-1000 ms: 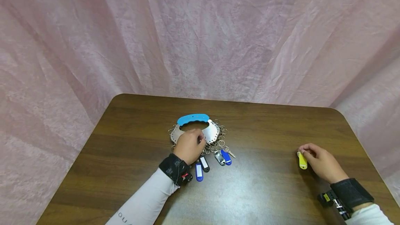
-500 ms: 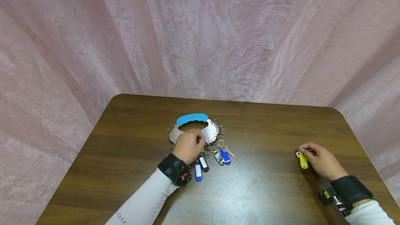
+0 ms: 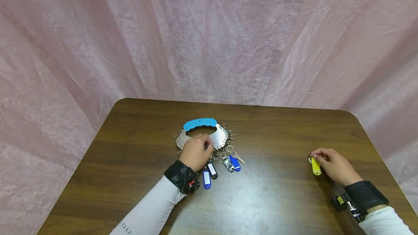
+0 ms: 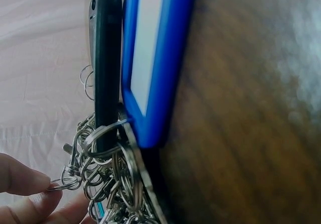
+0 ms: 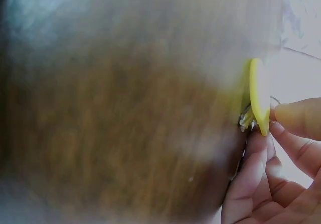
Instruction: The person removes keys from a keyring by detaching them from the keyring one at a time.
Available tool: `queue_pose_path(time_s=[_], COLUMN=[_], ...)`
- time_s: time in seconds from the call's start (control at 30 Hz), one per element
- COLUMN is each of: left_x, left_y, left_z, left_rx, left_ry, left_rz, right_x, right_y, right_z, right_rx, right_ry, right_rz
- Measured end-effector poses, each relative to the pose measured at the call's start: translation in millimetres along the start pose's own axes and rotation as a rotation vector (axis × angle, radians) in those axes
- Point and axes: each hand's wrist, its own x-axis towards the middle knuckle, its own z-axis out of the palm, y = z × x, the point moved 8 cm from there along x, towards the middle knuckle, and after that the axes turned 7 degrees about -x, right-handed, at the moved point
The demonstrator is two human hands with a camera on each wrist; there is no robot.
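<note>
A silver key-ring holder (image 3: pixel 220 137) with a blue handle (image 3: pixel 200 122) lies on the table, small metal rings all around its edge. My left hand (image 3: pixel 196 151) is over its front part; in the left wrist view, thumb and finger pinch a small metal ring (image 4: pixel 62 185). From the holder's front hang a blue key tag (image 3: pixel 207 178), a black key tag (image 3: pixel 212 170), a shiny metal piece (image 3: pixel 228 164), a second blue tag (image 3: pixel 234 163) and a key (image 3: pixel 240 159). Far right, my right hand (image 3: pixel 336 166) pinches a yellow key tag (image 3: pixel 315 167) by its thin ring (image 5: pixel 275 101).
The brown wooden table (image 3: pixel 267 191) has rounded far corners. Behind it hangs a pink curtain (image 3: pixel 209 46). Black straps with cameras sit on both wrists, the right camera (image 3: pixel 339 201) low over the tabletop.
The yellow key tag has shifted a little in my right fingers. My left hand keeps its hold at the holder, and the whole head view has drifted slightly.
</note>
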Motion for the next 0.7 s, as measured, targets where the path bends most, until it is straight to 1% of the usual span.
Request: queue_pose_path(time_s=[0.23, 0.4, 0.57, 0.7], left_x=[0.4, 0.5, 0.7, 0.7], left_y=[0.7, -0.4, -0.5, 0.1], left_z=[-0.3, -0.1, 0.5, 0.5], left_rx=[-0.004, 0.003, 0.004, 0.004], left_ry=[0.009, 0.006, -0.004, -0.003], left_rz=[0.013, 0.008, -0.001, 0.001], right_x=[-1.9, -0.4, -0.5, -0.9], right_y=[-0.1, 0.5, 0.6, 2.2], right_z=[0.2, 1.4, -0.1, -0.5], right_rx=[0.007, 0.035, 0.057, 0.070], right_ry=[0.006, 0.005, 0.027, 0.032], right_rz=[0.007, 0.002, -0.019, -0.015])
